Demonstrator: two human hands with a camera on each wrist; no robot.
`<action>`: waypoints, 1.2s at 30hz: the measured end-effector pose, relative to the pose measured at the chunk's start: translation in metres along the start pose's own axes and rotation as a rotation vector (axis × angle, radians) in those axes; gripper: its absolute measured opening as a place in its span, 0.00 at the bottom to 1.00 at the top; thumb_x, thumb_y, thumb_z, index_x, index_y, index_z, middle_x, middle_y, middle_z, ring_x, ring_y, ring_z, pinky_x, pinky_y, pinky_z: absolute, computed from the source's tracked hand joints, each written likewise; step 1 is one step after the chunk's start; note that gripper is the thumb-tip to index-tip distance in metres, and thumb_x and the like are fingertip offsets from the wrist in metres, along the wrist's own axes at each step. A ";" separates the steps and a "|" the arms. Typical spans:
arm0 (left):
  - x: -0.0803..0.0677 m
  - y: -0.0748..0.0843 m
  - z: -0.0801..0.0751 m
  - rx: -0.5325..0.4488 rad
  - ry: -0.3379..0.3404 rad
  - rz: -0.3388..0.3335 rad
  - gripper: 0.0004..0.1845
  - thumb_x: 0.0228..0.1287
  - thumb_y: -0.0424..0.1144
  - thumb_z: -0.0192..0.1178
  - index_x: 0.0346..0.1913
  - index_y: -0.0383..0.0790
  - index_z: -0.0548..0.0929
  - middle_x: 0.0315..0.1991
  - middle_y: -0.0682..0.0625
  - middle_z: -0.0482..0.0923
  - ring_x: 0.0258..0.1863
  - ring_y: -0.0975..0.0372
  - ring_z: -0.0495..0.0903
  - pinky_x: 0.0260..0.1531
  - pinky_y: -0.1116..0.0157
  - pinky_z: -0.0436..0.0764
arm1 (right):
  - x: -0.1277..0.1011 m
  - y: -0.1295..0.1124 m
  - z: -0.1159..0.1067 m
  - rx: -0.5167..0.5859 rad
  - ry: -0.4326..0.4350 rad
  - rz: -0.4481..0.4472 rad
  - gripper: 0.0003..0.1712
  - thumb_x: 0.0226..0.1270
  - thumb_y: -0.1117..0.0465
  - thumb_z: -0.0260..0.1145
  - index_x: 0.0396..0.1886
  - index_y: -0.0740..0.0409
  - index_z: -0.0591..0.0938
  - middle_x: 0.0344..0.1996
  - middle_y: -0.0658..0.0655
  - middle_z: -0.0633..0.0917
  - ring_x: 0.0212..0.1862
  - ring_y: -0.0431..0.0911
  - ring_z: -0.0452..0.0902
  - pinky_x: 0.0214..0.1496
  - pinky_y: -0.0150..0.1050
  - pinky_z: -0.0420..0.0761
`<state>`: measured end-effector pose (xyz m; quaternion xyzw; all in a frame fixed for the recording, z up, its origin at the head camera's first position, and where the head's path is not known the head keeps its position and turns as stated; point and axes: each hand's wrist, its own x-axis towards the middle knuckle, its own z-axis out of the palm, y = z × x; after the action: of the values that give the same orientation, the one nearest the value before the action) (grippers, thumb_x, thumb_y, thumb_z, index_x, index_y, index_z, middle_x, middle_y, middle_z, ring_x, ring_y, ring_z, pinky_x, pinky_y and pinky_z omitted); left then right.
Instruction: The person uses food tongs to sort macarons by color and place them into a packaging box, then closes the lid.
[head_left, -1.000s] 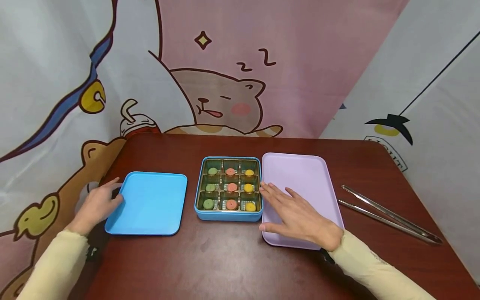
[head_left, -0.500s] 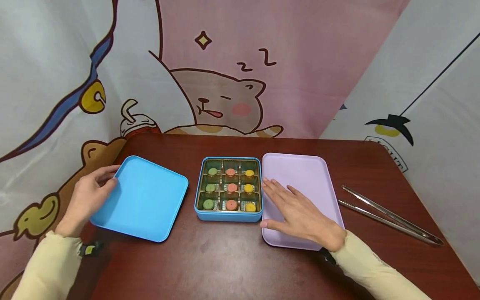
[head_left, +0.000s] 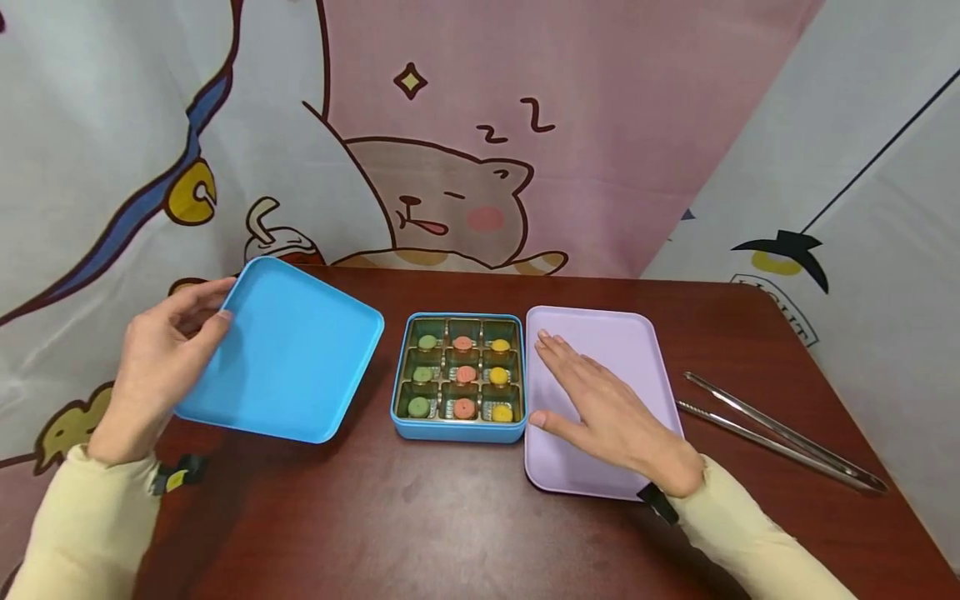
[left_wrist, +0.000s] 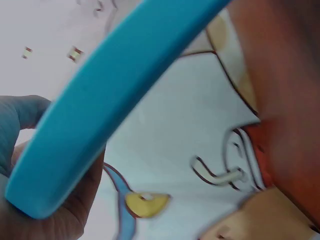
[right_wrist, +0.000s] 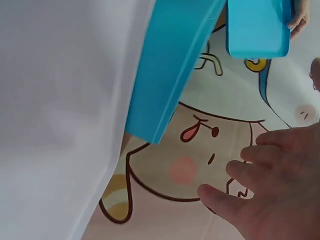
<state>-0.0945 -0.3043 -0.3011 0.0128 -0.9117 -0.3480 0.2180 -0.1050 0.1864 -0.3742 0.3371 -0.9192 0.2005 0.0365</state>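
My left hand (head_left: pixel 161 358) grips the left edge of a square blue lid (head_left: pixel 288 358), thumb on the near face and fingers behind. The lid is tilted above the table; in the left wrist view the lid's side wall (left_wrist: pixel 100 95) crosses the hand. A blue box (head_left: pixel 459 432) with a gold divided insert stands open in the middle. Each compartment holds a small round cookie: green on the left, pink (head_left: pixel 464 374) in the middle, yellow (head_left: pixel 499 376) on the right. My right hand (head_left: pixel 615 412), fingers extended, hovers over a lilac tray (head_left: pixel 555 467) and holds nothing.
Metal tongs (head_left: pixel 787 437) lie spread on the brown table (head_left: pixel 435 525), right of the tray. The tray stands close against the box's right side. A cartoon-print curtain (head_left: pixel 600 167) hangs behind the table.
My left hand has raised the blue lid off the table and tilted and turned it. The right hand has shifted slightly right over the tray. Box and tongs stay put.
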 end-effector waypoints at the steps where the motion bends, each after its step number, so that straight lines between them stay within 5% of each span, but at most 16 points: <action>1: 0.002 0.006 0.001 -0.009 0.013 0.014 0.21 0.75 0.38 0.61 0.67 0.42 0.82 0.46 0.53 0.84 0.37 0.80 0.77 0.37 0.84 0.71 | 0.001 -0.001 -0.001 0.030 0.002 0.007 0.50 0.75 0.36 0.61 0.85 0.55 0.56 0.83 0.53 0.54 0.82 0.52 0.51 0.76 0.59 0.62; 6: 0.011 0.042 0.011 -0.116 0.056 0.085 0.21 0.73 0.34 0.62 0.67 0.44 0.83 0.49 0.44 0.85 0.37 0.77 0.80 0.40 0.83 0.74 | 0.009 -0.010 -0.006 0.211 0.001 0.050 0.47 0.77 0.39 0.61 0.86 0.50 0.54 0.83 0.52 0.55 0.81 0.51 0.55 0.75 0.58 0.64; 11: 0.019 0.075 0.026 -0.236 0.067 0.152 0.21 0.73 0.34 0.62 0.66 0.48 0.84 0.49 0.49 0.85 0.39 0.69 0.83 0.41 0.77 0.77 | 0.020 -0.017 -0.009 0.374 0.041 0.071 0.42 0.80 0.38 0.56 0.85 0.44 0.55 0.81 0.51 0.61 0.79 0.51 0.59 0.75 0.59 0.64; 16: 0.025 0.099 0.041 -0.324 0.058 0.208 0.20 0.74 0.34 0.61 0.66 0.46 0.84 0.51 0.44 0.86 0.40 0.66 0.84 0.41 0.75 0.79 | 0.030 -0.020 -0.010 0.480 0.076 0.079 0.41 0.82 0.35 0.49 0.85 0.47 0.57 0.80 0.53 0.63 0.79 0.52 0.59 0.75 0.61 0.62; 21: 0.031 0.114 0.053 -0.408 0.059 0.263 0.20 0.73 0.31 0.60 0.64 0.43 0.85 0.50 0.46 0.87 0.37 0.64 0.85 0.39 0.73 0.81 | 0.040 -0.021 -0.010 0.594 0.077 0.091 0.40 0.84 0.37 0.48 0.84 0.52 0.58 0.80 0.53 0.63 0.79 0.51 0.60 0.75 0.58 0.64; 28: 0.039 0.129 0.073 -0.513 0.067 0.318 0.20 0.71 0.26 0.60 0.63 0.38 0.85 0.48 0.47 0.87 0.39 0.64 0.87 0.40 0.71 0.83 | 0.059 -0.021 -0.014 0.892 0.032 0.115 0.38 0.87 0.40 0.40 0.85 0.55 0.54 0.80 0.56 0.62 0.78 0.52 0.62 0.75 0.56 0.66; 36: 0.041 0.140 0.100 -0.579 0.101 0.393 0.20 0.69 0.25 0.61 0.62 0.34 0.84 0.47 0.42 0.87 0.37 0.64 0.86 0.39 0.70 0.84 | 0.068 -0.013 -0.018 1.139 0.055 0.231 0.55 0.77 0.25 0.41 0.83 0.64 0.53 0.78 0.64 0.64 0.76 0.58 0.65 0.73 0.52 0.69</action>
<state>-0.1540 -0.1430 -0.2619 -0.2080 -0.7483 -0.5424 0.3202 -0.1506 0.1432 -0.3394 0.1957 -0.6958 0.6749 -0.1488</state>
